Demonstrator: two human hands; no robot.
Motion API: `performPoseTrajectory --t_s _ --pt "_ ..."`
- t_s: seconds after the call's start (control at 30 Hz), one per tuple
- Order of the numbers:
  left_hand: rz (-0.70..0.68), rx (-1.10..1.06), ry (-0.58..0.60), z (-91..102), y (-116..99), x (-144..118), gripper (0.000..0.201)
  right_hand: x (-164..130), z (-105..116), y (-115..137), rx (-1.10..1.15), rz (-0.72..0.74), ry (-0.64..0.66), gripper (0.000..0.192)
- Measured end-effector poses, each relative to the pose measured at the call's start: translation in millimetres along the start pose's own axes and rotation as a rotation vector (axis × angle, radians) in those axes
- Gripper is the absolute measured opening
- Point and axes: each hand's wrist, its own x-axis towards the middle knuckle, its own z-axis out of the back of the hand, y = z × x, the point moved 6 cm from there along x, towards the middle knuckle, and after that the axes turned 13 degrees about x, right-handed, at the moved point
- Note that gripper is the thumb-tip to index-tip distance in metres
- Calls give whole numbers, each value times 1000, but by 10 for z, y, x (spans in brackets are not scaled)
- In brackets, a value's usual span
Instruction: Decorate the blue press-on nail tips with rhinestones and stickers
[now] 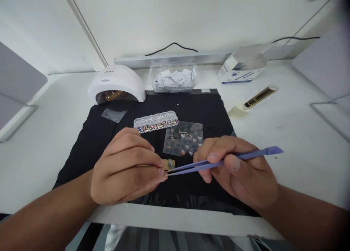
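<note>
Leftmost, at ten o'clock on the white surface (41, 141), sits a smooth domed white nail lamp (117, 84), glossy plastic with a dark mouth. Just right of it the matte black mat (90, 141) carries everything else. The left hand (127, 169) has its grip closed on a small nail tip (170, 164) — amber-toned, hard and curved — pinched at the mat's centre. At twelve o'clock from it lies a long clear gem tray (155, 121), faceted and glittering, with a flexible sticker sheet (183, 138) at one o'clock. The right hand (240, 170) has its grip closed around slim lilac tweezers (218, 162), points meeting at the nail tip; whether they hold a piece I cannot tell. Judging by this, a decoration is being placed — steady, fine pressure comes next.
</note>
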Motion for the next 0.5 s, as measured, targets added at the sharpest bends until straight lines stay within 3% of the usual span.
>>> performPoseTrajectory --t_s 0.5 --pt "1 19 20 -4 -6 9 11 -5 -1 1 5 -3 -30 16"
